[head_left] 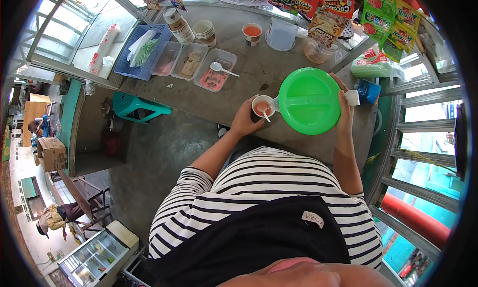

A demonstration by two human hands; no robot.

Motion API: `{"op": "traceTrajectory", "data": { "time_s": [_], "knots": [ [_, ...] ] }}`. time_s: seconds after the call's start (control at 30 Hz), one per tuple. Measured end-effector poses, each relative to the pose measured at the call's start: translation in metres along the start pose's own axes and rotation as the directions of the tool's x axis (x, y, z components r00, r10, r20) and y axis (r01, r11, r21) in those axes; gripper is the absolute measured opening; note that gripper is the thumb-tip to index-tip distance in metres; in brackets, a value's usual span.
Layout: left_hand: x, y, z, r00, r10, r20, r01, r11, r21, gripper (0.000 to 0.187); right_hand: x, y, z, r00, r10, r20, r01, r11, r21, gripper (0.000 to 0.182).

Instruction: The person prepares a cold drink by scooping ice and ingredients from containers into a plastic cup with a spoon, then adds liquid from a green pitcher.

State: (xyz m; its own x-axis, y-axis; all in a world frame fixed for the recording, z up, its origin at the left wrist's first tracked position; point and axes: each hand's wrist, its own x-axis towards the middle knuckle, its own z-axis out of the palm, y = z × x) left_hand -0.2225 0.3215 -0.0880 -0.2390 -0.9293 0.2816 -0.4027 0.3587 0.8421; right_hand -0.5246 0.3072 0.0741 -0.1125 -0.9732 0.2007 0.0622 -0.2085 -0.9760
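My left hand (244, 118) is wrapped round a paper cup (255, 102) from its left side. Inside the cup is an orange-pink drink, and a white plastic spoon (266, 115) leans in it. My right hand (344, 110) grips the right side of a pitcher with a round green lid (309, 102). The pitcher's clear spout (276, 104) points left, right at the cup's rim. A white handle (353, 98) sticks out past my right fingers. The lid hides most of the pitcher's body.
On the counter (199, 95) are open tubs, one with pink bits (215, 77) and a white spoon. Stacked cups (204, 33), a filled cup (252, 34), a clear bucket (281, 35) and a blue basket (144, 52) stand behind. Drink sachets (378, 18) hang at upper right.
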Motion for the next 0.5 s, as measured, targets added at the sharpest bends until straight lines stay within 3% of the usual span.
{"op": "traceTrajectory", "data": {
  "time_s": [0.2,0.5],
  "knots": [
    [0.0020,-0.0049,0.0028,0.998,-0.026,0.052,0.020,0.994,0.109,0.071,-0.0001,0.0007,0.0022,0.999,-0.008,0.035,0.009,0.999,-0.034,0.044],
    [-0.0015,-0.0094,0.0059,0.999,-0.020,0.030,0.017,0.996,0.089,0.077,0.0020,-0.0015,0.0005,1.000,0.017,0.012,-0.017,1.000,-0.004,0.044]
  ]
}}
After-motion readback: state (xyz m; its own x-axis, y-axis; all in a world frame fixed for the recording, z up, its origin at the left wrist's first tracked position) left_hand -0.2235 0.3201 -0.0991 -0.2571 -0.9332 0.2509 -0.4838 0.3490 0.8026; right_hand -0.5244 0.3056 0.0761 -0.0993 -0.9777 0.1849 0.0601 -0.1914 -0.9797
